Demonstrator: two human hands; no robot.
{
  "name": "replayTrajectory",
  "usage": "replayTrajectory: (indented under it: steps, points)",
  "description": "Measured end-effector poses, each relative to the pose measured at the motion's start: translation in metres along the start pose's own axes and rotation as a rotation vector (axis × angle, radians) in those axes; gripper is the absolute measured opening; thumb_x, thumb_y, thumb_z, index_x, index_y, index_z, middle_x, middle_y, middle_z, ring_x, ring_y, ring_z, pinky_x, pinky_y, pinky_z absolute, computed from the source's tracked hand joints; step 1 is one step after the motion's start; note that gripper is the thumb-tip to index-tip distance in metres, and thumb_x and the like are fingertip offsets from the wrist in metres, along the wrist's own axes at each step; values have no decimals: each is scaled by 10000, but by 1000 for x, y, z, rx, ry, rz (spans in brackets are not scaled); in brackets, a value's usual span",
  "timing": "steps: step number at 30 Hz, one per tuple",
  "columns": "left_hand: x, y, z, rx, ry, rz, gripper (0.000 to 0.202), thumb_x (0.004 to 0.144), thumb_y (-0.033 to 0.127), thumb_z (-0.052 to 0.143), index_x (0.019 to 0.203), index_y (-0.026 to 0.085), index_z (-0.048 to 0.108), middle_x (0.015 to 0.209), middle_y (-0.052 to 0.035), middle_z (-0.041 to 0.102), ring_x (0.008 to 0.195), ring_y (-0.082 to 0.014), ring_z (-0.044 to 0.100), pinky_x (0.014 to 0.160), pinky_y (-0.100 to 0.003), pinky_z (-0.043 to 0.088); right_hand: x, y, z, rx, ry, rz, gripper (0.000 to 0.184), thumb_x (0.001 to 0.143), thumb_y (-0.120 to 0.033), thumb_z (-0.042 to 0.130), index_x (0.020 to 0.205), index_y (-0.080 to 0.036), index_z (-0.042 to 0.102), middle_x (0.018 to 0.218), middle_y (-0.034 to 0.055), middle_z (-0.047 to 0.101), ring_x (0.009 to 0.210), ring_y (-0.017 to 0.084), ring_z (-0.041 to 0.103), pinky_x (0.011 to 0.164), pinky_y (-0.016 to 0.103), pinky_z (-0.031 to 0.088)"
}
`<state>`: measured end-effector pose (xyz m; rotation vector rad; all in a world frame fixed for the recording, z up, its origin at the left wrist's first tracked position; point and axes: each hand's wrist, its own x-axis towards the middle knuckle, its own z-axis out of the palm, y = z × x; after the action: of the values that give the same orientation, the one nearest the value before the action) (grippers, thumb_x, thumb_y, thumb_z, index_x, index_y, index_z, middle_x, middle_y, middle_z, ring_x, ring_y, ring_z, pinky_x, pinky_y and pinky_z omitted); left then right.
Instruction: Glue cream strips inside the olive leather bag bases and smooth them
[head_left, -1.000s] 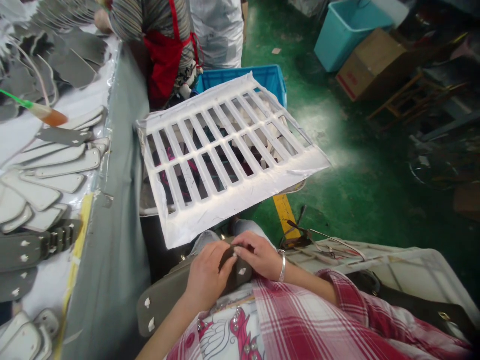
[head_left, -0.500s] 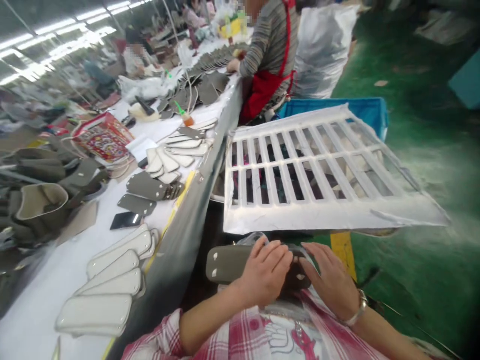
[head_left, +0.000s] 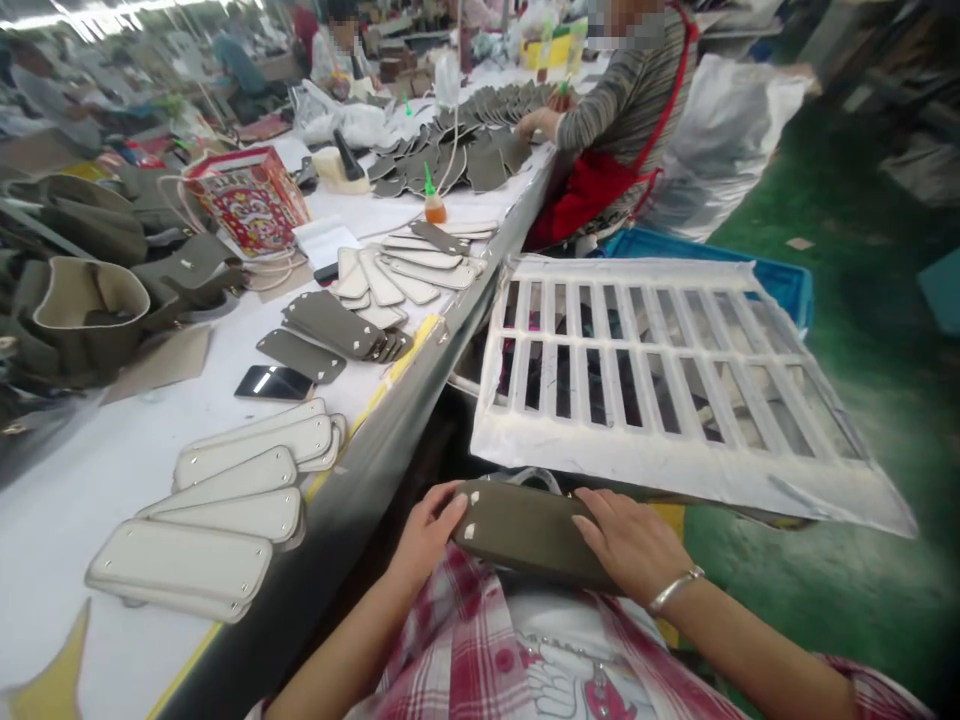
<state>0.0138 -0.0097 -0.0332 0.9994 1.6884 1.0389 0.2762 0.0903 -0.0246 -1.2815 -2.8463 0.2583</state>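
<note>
A long olive-grey panel [head_left: 525, 525] with rounded corners lies across my lap, with two small whitish marks at its left end. My left hand [head_left: 426, 535] grips that end, thumb on top. At the other end my right hand [head_left: 639, 545] closes over the panel, hiding the corners there; its thumb lies on the upper face. On the table to the left is a fanned stack of cream panels [head_left: 184, 560] with small metal studs. Olive-grey panels [head_left: 334, 325] of similar shape lie further up, beside more cream panels [head_left: 397, 275].
A white slatted rack [head_left: 585, 440] stands just beyond my hands, with a blue crate [head_left: 795, 290] behind it. The table edge [head_left: 390, 420] runs along my left. A phone [head_left: 274, 382], glue bottle [head_left: 433, 205] and red patterned bag [head_left: 247, 205] are on the table. A co-worker [head_left: 622, 130] sits further along.
My left hand has moved from the panel's middle-right to its left end. My right hand now lies lower over the right end. The camera view has turned and levelled.
</note>
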Motion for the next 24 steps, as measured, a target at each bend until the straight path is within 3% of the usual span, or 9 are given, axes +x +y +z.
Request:
replayTrajectory:
  steps: [4, 8, 11, 14, 17, 20, 24]
  points:
    - [8, 7, -2, 6, -95, 53, 284, 843, 339, 454, 1051, 193, 580, 1072, -48, 609, 978, -187, 560, 871, -338, 446, 2, -2, -1, -34, 35, -39, 327, 873, -362, 384, 1070, -173, 564, 972, 83, 622, 884, 204, 566, 835, 385, 392]
    - [10, 7, -8, 42, -126, 92, 269, 837, 291, 451, 1060, 195, 566, 1078, -49, 595, 970, -183, 557, 839, -323, 462, 8, -14, -4, -119, 92, -47, 330, 851, -335, 420, 1112, -186, 556, 1148, 99, 562, 1047, 240, 501, 972, 486, 271]
    - [9, 4, -9, 52, -133, 107, 276, 843, 287, 436, 1079, 203, 553, 1098, -55, 579, 986, -182, 548, 848, -324, 459, 16, -42, -5, -115, 88, -120, 404, 839, -311, 439, 1215, -173, 492, 1292, 101, 459, 1162, 252, 414, 1000, 481, 254]
    - [13, 1, -16, 38, -166, 137, 303, 845, 299, 441, 1118, 205, 533, 1134, -61, 562, 1040, -183, 523, 928, -346, 409, 27, -76, -4, -18, 51, -290, 454, 836, -328, 448, 1262, -174, 453, 1351, 68, 400, 1238, 234, 328, 1034, 430, 237]
    - [20, -2, -31, -85, -370, 136, 370, 824, 298, 485, 1182, 204, 500, 1203, -61, 535, 1097, -189, 497, 977, -361, 367, 37, -98, -3, 39, 21, -361, 476, 840, -358, 447, 1281, -180, 436, 1371, 61, 373, 1265, 240, 288, 1037, 429, 234]
    - [25, -7, -44, -236, -522, 91, 421, 809, 305, 515, 1213, 190, 481, 1224, -69, 529, 1114, -203, 494, 975, -372, 370, 42, -100, -4, 59, -17, -355, 486, 843, -354, 447, 1296, -180, 417, 1386, 62, 348, 1274, 241, 272, 1034, 430, 240]
    - [22, -10, -44, -248, -495, 55, 494, 770, 272, 566, 1243, 196, 444, 1274, -75, 481, 1126, -215, 482, 948, -369, 398, 42, -96, -5, 72, -32, -351, 494, 845, -364, 443, 1302, -180, 409, 1395, 59, 333, 1282, 236, 259, 1038, 421, 227]
